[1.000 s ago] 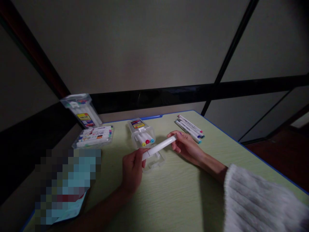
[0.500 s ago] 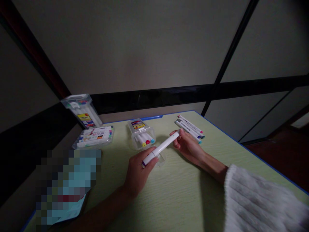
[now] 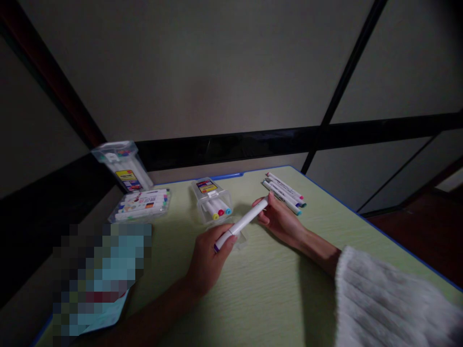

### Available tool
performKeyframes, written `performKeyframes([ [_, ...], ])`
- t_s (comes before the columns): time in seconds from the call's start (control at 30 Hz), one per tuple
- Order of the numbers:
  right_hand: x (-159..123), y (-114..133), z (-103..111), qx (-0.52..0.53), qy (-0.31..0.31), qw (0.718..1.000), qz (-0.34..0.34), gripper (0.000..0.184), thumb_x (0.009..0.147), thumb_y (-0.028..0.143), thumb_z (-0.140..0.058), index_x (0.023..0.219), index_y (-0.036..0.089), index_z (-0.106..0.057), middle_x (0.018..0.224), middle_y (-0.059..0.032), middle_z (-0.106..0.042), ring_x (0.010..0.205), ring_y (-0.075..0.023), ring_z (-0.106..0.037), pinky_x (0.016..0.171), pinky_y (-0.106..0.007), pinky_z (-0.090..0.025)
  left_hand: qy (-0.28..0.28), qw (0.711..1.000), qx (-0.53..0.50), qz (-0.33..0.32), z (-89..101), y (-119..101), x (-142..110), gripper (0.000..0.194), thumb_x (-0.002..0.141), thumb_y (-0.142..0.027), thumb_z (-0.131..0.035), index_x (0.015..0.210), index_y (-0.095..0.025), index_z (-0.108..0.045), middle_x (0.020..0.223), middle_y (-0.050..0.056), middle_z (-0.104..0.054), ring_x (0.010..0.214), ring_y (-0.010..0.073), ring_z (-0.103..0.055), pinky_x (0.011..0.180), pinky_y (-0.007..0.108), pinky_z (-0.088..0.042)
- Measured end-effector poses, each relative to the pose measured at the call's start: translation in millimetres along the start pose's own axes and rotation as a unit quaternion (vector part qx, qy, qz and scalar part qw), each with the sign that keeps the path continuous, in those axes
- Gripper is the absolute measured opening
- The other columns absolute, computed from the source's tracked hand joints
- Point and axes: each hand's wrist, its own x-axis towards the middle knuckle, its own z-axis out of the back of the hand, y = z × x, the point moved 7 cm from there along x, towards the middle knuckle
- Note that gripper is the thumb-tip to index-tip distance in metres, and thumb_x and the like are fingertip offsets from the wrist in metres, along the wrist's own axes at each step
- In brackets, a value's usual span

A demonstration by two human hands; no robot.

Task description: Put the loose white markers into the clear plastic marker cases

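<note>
A white marker (image 3: 246, 220) with a purple end is held slantwise above the table between both hands. My left hand (image 3: 208, 258) is closed around its purple-tipped end, thumb along the barrel. The fingertips of my right hand (image 3: 284, 219) pinch the other end. Just beyond lies a clear plastic marker case (image 3: 195, 190), open toward me, with yellow, red and blue-ended markers showing inside. Its clear lid (image 3: 241, 240) is partly hidden behind my left hand and the marker. Past my right hand, several loose markers (image 3: 284, 190) lie together on the table.
A tall clear case of markers (image 3: 125, 166) stands at the back left. In front of it lies a flat clear pack of markers (image 3: 141, 205). A light-blue, partly pixelated flat object (image 3: 108, 308) is at the near left. The green table (image 3: 260, 299) has a blue edge.
Both hands keep hold of the marker, which has shifted only slightly. The cases and loose markers stay where they were.
</note>
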Motion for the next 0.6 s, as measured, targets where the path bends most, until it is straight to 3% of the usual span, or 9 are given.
performKeyframes([
  [0.23, 0, 2, 0, -0.021, -0.004, 1.0, 0.019, 0.043, 0.07, 0.058, -0.06, 0.067, 0.016, -0.064, 0.043, 0.0055, -0.041, 0.041, -0.0065, -0.03, 0.044, -0.024, -0.023, 0.012, 0.995, 0.07, -0.075, -4.4, -6, -3, 0.021, 0.08, -0.022, -0.05, 0.094, -0.015, -0.064, 0.083, 0.006, -0.069, 0.078, 0.018, -0.061, 0.071, 0.03, -0.046],
  [0.37, -1, 1, 0, -0.017, -0.006, 1.0, 0.01, 0.042, 0.068, 0.058, -0.061, 0.067, 0.017, -0.065, 0.042, 0.0052, -0.042, 0.041, -0.0072, -0.029, 0.044, -0.024, -0.019, 0.032, 0.986, 0.106, -0.128, -8.2, -14, -4, 0.023, 0.083, -0.021, -0.046, 0.098, -0.017, -0.063, 0.08, 0.006, -0.067, 0.075, 0.0179, -0.059, 0.072, 0.032, -0.044],
  [0.6, -1, 0, -2, -0.01, 0.014, 1.0, 0.006, 0.041, 0.071, 0.057, -0.059, 0.066, 0.016, -0.064, 0.045, 0.0042, -0.042, 0.041, -0.0075, -0.03, 0.044, -0.024, -0.016, 0.04, 0.98, 0.115, -0.156, -8.1, -22, -6, 0.023, 0.086, -0.022, -0.042, 0.094, -0.016, -0.063, 0.074, 0.005, -0.065, 0.07, 0.0174, -0.057, 0.067, 0.031, -0.043],
])
